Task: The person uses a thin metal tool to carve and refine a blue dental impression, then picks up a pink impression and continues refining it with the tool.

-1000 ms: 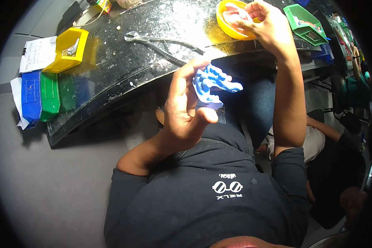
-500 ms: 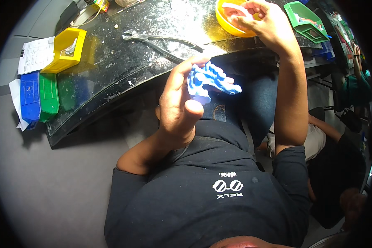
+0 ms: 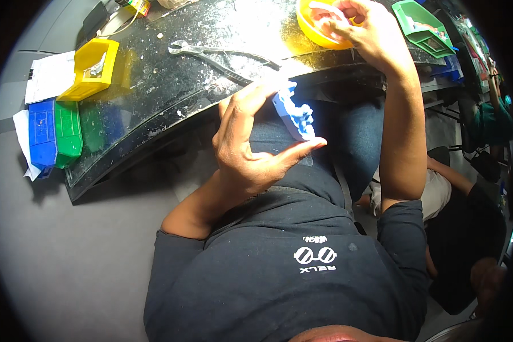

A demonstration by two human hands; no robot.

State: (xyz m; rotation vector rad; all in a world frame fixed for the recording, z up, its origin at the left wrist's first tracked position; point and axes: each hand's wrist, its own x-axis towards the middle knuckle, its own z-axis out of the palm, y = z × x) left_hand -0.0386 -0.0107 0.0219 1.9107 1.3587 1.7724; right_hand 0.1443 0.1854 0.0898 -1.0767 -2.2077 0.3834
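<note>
My left hand (image 3: 248,134) holds a blue dental model (image 3: 295,117) in front of the bench edge, gripped between the thumb and fingertips. The model is tilted on its side, with its bumpy tooth row facing right and its smooth base toward my palm. My right hand (image 3: 367,31) is over a yellow-orange bowl (image 3: 305,25) at the far right of the bench, its fingers bent. A pale curved piece (image 3: 326,9) shows at those fingertips, and its far end lies free of them. Glare and the fingers hide part of it.
Long-handled pliers (image 3: 211,56) lie on the stained black bench (image 3: 154,74). A yellow bin (image 3: 94,74) with a pale piece stands left, beside papers (image 3: 50,77) and blue (image 3: 41,131) and green bins (image 3: 67,128). A green tray (image 3: 424,28) sits right; another person (image 3: 461,239) is nearby.
My left hand has turned the blue dental model from showing its teeth to standing edge-on, and the thumb now stretches along its lower end. My right hand has barely shifted at the bowl.
</note>
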